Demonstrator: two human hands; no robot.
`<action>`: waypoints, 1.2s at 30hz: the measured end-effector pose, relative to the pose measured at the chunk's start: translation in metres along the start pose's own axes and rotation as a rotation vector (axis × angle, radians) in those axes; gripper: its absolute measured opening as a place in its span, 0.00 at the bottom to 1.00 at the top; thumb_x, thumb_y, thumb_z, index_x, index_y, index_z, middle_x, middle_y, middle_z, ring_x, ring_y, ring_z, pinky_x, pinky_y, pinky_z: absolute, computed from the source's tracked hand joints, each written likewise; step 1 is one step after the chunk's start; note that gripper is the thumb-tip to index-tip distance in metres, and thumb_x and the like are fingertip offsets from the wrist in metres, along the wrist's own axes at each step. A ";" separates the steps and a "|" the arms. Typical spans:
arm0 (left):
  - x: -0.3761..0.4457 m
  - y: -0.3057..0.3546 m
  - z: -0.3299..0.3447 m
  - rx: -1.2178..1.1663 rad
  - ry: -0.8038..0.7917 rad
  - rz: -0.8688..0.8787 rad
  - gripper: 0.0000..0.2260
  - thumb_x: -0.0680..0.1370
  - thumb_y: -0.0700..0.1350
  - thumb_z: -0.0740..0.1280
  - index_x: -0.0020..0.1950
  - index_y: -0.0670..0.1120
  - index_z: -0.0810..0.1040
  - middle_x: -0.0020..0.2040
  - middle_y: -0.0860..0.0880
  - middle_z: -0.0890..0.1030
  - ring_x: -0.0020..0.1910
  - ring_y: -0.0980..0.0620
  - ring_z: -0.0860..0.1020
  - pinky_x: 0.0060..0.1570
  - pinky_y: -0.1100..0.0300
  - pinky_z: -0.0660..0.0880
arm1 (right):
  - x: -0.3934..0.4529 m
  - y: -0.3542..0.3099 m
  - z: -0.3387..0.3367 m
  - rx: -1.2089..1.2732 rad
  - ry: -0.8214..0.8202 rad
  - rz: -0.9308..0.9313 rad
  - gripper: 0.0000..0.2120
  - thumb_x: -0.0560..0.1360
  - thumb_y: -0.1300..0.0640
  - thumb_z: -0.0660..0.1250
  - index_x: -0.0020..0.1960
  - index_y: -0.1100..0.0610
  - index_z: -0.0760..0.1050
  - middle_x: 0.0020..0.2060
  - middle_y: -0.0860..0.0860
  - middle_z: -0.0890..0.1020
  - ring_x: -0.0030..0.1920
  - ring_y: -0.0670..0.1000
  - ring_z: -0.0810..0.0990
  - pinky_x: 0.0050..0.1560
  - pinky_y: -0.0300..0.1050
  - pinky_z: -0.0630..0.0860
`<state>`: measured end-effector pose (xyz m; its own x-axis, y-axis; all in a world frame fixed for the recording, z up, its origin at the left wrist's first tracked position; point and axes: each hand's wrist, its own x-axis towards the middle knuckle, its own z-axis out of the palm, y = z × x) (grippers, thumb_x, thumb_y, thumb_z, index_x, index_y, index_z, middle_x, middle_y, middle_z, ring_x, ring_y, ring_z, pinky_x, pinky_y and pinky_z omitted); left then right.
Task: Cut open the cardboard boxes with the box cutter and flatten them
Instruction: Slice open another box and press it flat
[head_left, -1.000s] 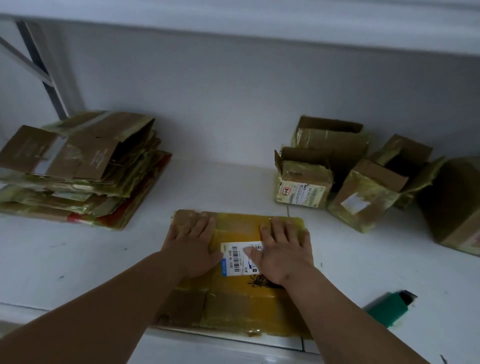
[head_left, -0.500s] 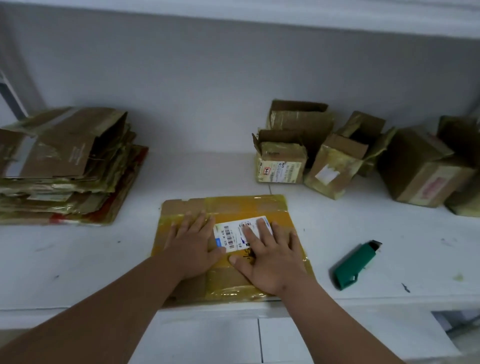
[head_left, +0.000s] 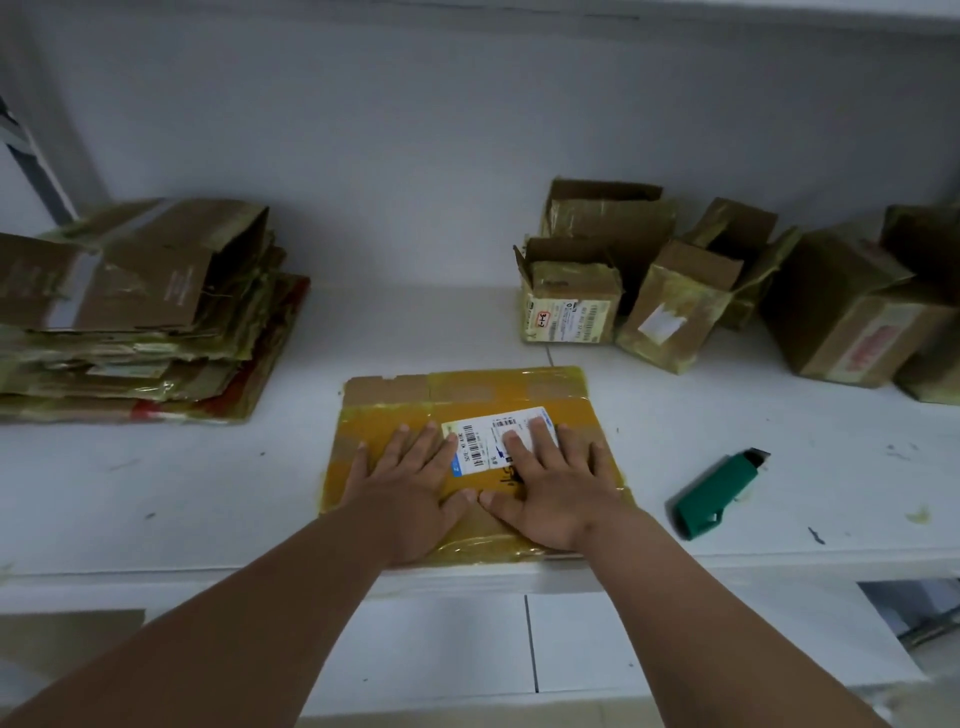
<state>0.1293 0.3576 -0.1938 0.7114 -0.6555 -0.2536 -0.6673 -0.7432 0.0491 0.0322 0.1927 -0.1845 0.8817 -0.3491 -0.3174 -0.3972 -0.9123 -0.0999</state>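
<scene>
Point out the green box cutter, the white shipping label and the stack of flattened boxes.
Green plastic box cutter (head_left: 714, 496), head view, handle.
White shipping label (head_left: 480, 441), head view, barcode.
Stack of flattened brown cardboard boxes (head_left: 145, 312), head view, top sheet.

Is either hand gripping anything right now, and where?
Nothing is gripped. The left hand and right hand press flat, fingers straight, on the flattened yellow-taped cardboard box. The green box cutter lies untouched on the white table.

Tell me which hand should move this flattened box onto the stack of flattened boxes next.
Left, probably. The stack of flattened boxes lies on the left side of the table, nearer the left hand. Both hands press flat on the flattened box; the right hand sits nearer the box cutter.
</scene>
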 end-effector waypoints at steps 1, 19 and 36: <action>0.000 0.001 0.000 0.005 -0.001 -0.006 0.32 0.79 0.68 0.43 0.79 0.58 0.37 0.79 0.55 0.35 0.78 0.48 0.36 0.74 0.39 0.37 | -0.002 0.003 0.000 0.008 -0.022 -0.016 0.41 0.74 0.24 0.44 0.79 0.41 0.35 0.78 0.46 0.33 0.77 0.54 0.31 0.75 0.62 0.33; -0.030 -0.010 0.009 -0.371 0.144 -0.544 0.32 0.81 0.64 0.46 0.80 0.52 0.42 0.81 0.49 0.42 0.79 0.47 0.42 0.77 0.44 0.43 | -0.007 0.035 -0.006 0.346 0.277 0.132 0.21 0.81 0.49 0.55 0.74 0.46 0.65 0.77 0.54 0.58 0.77 0.59 0.57 0.76 0.58 0.55; -0.062 -0.015 -0.049 -0.660 0.262 -0.696 0.34 0.71 0.54 0.72 0.74 0.52 0.62 0.66 0.44 0.69 0.62 0.41 0.72 0.62 0.45 0.73 | -0.019 0.040 -0.030 1.331 0.162 0.365 0.06 0.76 0.63 0.64 0.51 0.62 0.77 0.44 0.59 0.83 0.45 0.59 0.82 0.42 0.49 0.79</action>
<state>0.1063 0.4031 -0.1317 0.9771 0.0057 -0.2129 0.1178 -0.8471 0.5182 0.0073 0.1558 -0.1542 0.6596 -0.6254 -0.4170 -0.4693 0.0907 -0.8783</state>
